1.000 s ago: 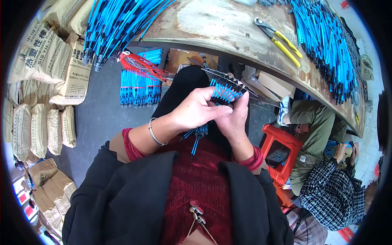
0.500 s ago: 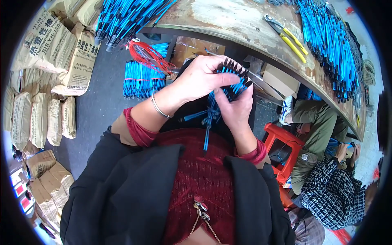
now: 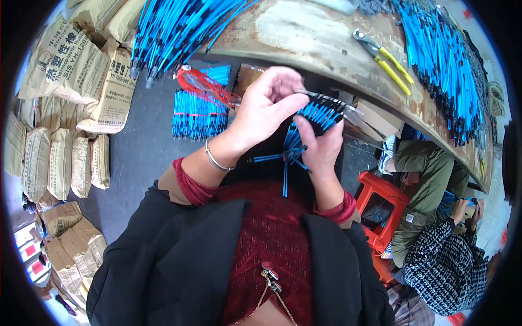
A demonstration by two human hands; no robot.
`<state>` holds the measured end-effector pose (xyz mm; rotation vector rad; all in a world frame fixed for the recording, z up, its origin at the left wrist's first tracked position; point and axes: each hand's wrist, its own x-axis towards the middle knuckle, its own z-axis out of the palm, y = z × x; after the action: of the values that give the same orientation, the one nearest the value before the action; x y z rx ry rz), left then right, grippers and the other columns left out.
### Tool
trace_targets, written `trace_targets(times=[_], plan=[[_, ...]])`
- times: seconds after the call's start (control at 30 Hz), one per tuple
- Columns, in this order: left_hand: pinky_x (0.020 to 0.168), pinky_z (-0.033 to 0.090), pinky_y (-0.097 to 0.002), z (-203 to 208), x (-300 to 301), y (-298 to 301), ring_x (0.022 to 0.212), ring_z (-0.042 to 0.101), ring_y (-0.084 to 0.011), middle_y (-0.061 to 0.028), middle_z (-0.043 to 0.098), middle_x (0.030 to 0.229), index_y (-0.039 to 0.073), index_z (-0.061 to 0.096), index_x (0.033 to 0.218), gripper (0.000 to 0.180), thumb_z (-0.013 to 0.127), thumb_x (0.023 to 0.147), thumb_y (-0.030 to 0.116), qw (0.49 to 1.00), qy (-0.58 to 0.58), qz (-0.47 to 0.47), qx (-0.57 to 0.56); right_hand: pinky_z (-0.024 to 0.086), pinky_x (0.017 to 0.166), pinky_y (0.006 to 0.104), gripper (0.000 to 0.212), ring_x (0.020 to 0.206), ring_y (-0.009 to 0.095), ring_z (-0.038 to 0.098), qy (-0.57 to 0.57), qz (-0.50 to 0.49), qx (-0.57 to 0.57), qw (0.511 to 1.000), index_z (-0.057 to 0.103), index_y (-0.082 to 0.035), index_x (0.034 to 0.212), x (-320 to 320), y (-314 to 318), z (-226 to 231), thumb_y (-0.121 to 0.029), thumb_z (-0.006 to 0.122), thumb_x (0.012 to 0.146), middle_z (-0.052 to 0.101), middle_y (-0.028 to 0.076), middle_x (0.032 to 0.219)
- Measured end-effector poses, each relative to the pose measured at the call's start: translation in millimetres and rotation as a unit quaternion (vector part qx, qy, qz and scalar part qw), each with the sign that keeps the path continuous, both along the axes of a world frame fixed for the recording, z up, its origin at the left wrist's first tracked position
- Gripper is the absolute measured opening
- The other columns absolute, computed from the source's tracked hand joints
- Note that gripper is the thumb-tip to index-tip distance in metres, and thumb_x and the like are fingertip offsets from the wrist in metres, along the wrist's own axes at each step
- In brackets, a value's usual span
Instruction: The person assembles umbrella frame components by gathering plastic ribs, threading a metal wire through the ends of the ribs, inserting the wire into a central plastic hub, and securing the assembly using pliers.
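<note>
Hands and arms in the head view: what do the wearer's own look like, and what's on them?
The left hand and right hand are bare, without gloves. A slim silver-coloured bangle circles the left wrist. Each forearm shows a dark-red, velvety-looking cuff coming out of a black jacket sleeve that ends in a tan band.

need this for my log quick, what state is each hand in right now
Left hand: fingers partly curled, thumb by the blue-and-black bundle; whether it grips cannot be told.
Right hand: closed, holding that bundle.
</note>
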<state>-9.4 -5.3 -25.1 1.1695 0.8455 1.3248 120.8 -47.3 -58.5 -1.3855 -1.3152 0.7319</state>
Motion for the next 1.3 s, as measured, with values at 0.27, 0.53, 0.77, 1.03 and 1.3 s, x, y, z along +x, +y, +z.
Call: trace_targets(times=[0.27, 0.53, 0.77, 1.03, 1.3], plan=[[0.067, 0.045, -0.0234, -4, -7, 9, 0.069, 0.054, -0.009, -0.0046, 0.058, 0.078, 0.002, 0.054, 0.086, 0.004, 0.053, 0.087, 0.005, 0.992, 0.098, -0.029, 0.072, 0.049, 0.07, 0.0299, 0.037, 0.079, 0.019, 0.065, 0.024, 0.001, 0.009, 1.0, 0.051, 0.0, 0.103, -2, 2, -1, -0.014, 0.071, 0.075, 0.065, 0.011, 0.087], [0.069, 0.046, -0.025, 103, -36, 71, 0.079, 0.053, -0.0107, -0.005, 0.055, 0.096, 0.003, 0.051, 0.107, 0.031, 0.063, 0.079, 0.007, 0.936, 0.328, -0.083, 0.101, 0.05, 0.061, 0.032, 0.036, 0.069, 0.024, 0.066, 0.03, 0.017, -0.001, 0.999, 0.049, 0.002, 0.098, 10, 11, -15, -0.014, 0.072, 0.075, 0.065, 0.012, 0.076], [0.084, 0.046, -0.034, 139, 47, 289, 0.098, 0.057, -0.0246, -0.0109, 0.057, 0.109, 0.004, 0.051, 0.113, 0.04, 0.064, 0.078, 0.018, 0.726, 0.603, 0.078, 0.321, 0.05, 0.055, 0.0315, 0.043, 0.063, 0.025, 0.066, 0.054, 0.039, 0.033, 0.997, 0.046, 0.005, 0.103, 22, 29, -21, -0.013, 0.073, 0.075, 0.064, 0.014, 0.072], [0.084, 0.044, -0.0397, 64, 80, 366, 0.098, 0.055, -0.0289, -0.0101, 0.063, 0.092, 0.007, 0.057, 0.106, 0.036, 0.064, 0.071, 0.013, 0.444, 0.83, 0.018, 0.337, 0.051, 0.056, 0.0305, 0.044, 0.064, 0.024, 0.066, 0.105, 0.025, 0.008, 0.994, 0.046, 0.005, 0.103, 40, 32, -31, -0.01, 0.074, 0.073, 0.064, 0.014, 0.073], [0.066, 0.046, -0.0249, 96, 54, 243, 0.071, 0.056, -0.0148, -0.006, 0.057, 0.084, 0.003, 0.046, 0.125, 0.049, 0.052, 0.077, -0.004, 0.973, 0.209, 0.021, 0.098, 0.051, 0.058, 0.031, 0.042, 0.066, 0.025, 0.066, 0.097, 0.04, 0.018, 0.994, 0.046, 0.005, 0.103, 31, 32, -21, -0.009, 0.073, 0.075, 0.064, 0.014, 0.074]])
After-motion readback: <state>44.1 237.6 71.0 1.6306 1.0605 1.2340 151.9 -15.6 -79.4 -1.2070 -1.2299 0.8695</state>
